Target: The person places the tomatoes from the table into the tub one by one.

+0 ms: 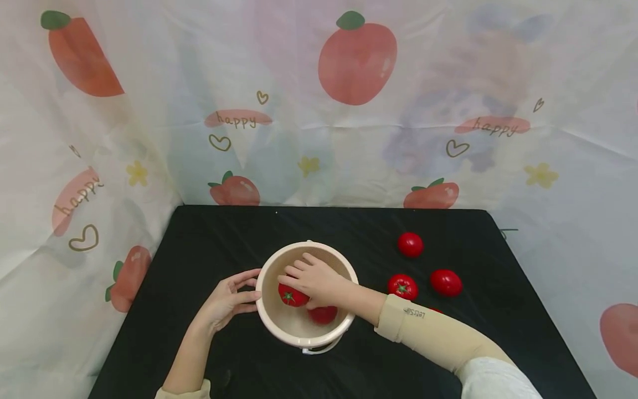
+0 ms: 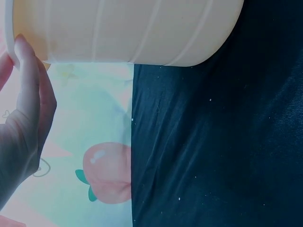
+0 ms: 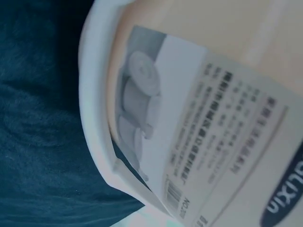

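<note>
A cream bucket [image 1: 306, 337] stands on the black table. At its left side, my left hand [image 1: 222, 302] holds the rim with its fingers and thumb; the left wrist view shows the fingers [image 2: 29, 71] against the rim. My right hand [image 1: 319, 280] reaches over the right rim into the bucket, fingers spread. Between its index finger and thumb lies a red tomato [image 1: 289, 297] with a green stem mark. A second tomato [image 1: 323, 316] is partly covered by the right wrist. In the right wrist view, the bucket's wall with its printed label [image 3: 213, 137] blocks the hand.
Right of the bucket lie several tomatoes: one at the back [image 1: 410, 244], one farther right [image 1: 446, 282], one near the right sleeve [image 1: 402, 286] and a sliver behind that sleeve. The bucket's handle [image 1: 324, 349] hangs at the front. A printed cloth [image 1: 299, 149] stands behind the table.
</note>
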Motion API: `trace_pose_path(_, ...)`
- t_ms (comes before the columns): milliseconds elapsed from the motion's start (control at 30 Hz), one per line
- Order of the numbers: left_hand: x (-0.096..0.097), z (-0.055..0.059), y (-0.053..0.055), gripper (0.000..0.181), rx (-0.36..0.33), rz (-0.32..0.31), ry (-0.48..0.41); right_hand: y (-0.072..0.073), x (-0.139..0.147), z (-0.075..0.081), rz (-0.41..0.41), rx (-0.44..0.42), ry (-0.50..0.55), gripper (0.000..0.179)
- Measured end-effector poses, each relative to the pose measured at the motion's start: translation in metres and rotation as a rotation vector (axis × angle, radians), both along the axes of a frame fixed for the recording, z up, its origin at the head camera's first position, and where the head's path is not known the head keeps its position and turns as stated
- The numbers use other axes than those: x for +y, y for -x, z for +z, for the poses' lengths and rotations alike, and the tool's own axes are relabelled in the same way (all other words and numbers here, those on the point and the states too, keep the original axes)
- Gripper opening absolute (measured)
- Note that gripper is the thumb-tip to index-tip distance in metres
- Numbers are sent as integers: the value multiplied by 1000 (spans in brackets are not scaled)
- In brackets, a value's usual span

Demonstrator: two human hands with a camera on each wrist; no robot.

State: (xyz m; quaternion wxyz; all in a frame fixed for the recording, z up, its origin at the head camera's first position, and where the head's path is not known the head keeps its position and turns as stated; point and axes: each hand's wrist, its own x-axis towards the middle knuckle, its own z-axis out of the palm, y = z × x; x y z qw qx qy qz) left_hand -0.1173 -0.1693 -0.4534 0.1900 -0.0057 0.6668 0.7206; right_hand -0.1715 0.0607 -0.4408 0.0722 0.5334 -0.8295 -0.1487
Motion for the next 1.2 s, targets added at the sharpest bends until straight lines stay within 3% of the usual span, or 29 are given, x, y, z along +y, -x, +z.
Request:
trace_pose_path(267, 0, 0, -1, 61, -5, -1, 1, -1, -7, -10, 51, 80, -132, 78)
trace_pose_path(500, 0, -1, -1, 63, -3, -13, -5, -1, -9, -21, 46, 127, -173, 77)
trace_pose_path(1000, 2, 0, -1, 60, -6, -8, -9, -2, -10, -28, -40, 91, -253, 65)
trace_pose_path(1200, 2, 1, -1, 60, -3, 0, 6, -1, -10, -29, -38, 113, -250, 59)
